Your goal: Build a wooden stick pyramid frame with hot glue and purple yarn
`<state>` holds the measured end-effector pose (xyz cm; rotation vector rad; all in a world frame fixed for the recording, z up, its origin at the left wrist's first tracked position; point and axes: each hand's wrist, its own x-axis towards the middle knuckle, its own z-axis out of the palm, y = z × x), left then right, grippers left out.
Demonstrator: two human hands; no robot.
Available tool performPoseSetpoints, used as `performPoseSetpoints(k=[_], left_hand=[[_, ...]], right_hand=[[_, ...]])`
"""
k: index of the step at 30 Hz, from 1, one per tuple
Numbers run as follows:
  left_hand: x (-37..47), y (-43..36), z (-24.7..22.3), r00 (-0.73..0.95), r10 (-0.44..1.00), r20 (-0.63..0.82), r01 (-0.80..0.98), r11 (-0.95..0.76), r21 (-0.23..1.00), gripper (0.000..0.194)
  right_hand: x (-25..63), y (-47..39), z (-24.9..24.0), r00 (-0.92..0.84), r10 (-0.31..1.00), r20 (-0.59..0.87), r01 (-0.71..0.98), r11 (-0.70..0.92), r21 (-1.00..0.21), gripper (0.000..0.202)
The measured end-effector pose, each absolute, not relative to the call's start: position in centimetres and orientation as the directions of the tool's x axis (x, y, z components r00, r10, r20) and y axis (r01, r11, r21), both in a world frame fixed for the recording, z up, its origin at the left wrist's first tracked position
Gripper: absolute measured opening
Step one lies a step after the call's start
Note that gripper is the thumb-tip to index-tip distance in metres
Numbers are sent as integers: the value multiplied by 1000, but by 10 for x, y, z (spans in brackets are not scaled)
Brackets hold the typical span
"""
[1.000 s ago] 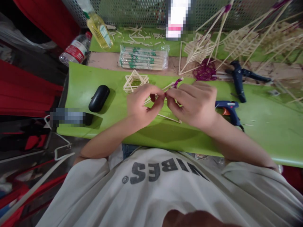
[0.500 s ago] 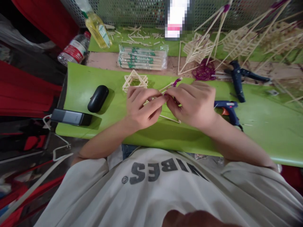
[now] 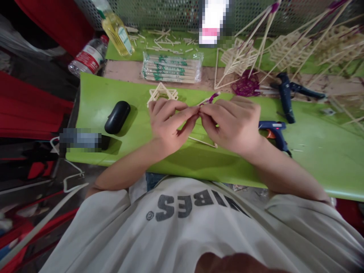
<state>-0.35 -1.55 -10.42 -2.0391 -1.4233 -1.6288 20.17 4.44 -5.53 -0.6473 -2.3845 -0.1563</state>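
Note:
My left hand (image 3: 170, 123) and my right hand (image 3: 231, 123) meet at their fingertips over the green surface (image 3: 142, 125). Both are pinched closed; what lies between the fingertips is too small to make out. Just behind them shows a thin stick end with purple thread (image 3: 214, 97) wound on it. Below the fingers, a stick frame corner (image 3: 207, 142) pokes out, the rest hidden by my hands. A star-shaped stick frame (image 3: 162, 91) stands behind my left hand, partly covered by it.
Glue gun (image 3: 271, 125), dark pliers-like tool (image 3: 286, 98) and purple thread heap (image 3: 246, 83) are at right. Packed sticks (image 3: 172, 68) and a stick lantern (image 3: 239, 57) stand behind. Black case (image 3: 117, 117), power bank (image 3: 82, 140), yellow bottle (image 3: 118, 34) and red-labelled bottle (image 3: 89, 57) are left.
My left hand's fingers have shifted slightly, its thumb and index finger now drawn together at the tips. My right hand has barely moved.

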Motion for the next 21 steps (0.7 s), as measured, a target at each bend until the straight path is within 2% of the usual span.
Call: performPoseSetpoints(k=[5,10,12,15,17,21], left_hand=[[-4,-17,-99,-63,647,760,721,-498,483,11],[-11,-12,-106,-25,681,731,761,-462,456,16],[-14,-8,-110,14,649,760,761,-501,414,15],[-13,-6,-110,68,521,851,824,-511,247,6],[-10,-7,-107,80,460,884,865,-473,167,6],[-4,-11,-105,34,454,890,878,-439,191,8]], right_hand=[[201,43,-55,-684,456,570,521,852,-56,25],[202,44,-53,-673,461,579,523,849,-68,25],[203,44,-52,-680,460,571,522,851,-63,25],[203,43,-51,-682,445,580,507,859,-63,26],[202,42,-51,-672,447,590,505,860,-77,27],[200,40,-52,-660,468,587,522,848,-89,27]])
